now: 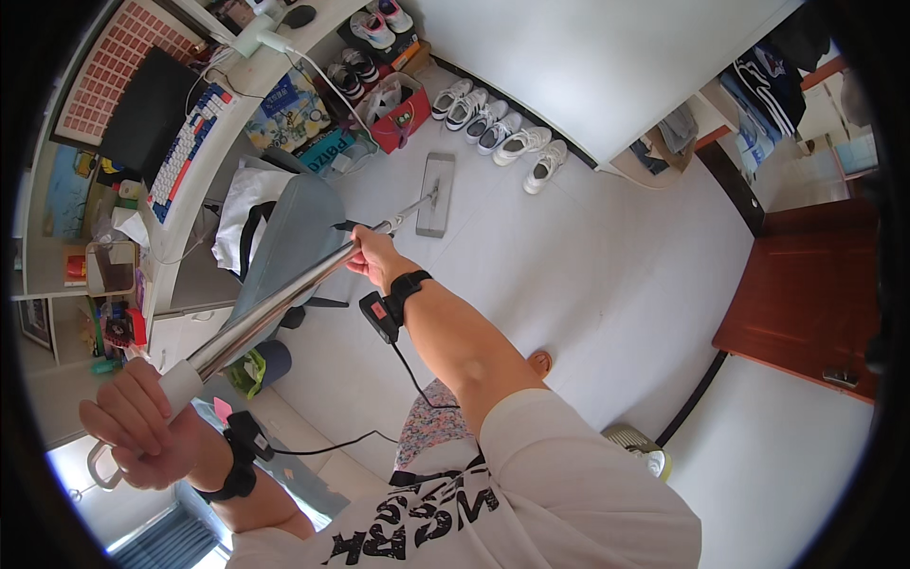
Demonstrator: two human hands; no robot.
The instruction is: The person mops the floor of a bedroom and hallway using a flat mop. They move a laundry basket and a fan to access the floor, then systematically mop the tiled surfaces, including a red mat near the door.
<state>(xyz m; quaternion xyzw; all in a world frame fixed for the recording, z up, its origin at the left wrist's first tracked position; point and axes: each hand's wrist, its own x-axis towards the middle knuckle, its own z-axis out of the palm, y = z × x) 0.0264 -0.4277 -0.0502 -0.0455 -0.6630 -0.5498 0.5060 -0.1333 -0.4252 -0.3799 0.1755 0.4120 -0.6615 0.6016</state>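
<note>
A flat mop with a shiny metal pole (284, 297) runs slantwise across the view. My left hand (146, 427) is wrapped around its white top handle, which ends in a hanging loop. Farther down the pole, my right hand (372, 252) grips the metal shaft. The grey rectangular mop head (435, 195) lies on the pale floor (611, 263), between the desk side and a row of shoes. Each of my wrists wears a black strap with a small device and a cable.
Several white sneakers (490, 128) line the base of a white cabinet (590, 64). A blue-grey chair (284, 242) stands left of the pole, by a desk with a keyboard (188, 149). Near it are a red gift bag (405, 117) and a bin (274, 363). A brown door (796, 299) is at right.
</note>
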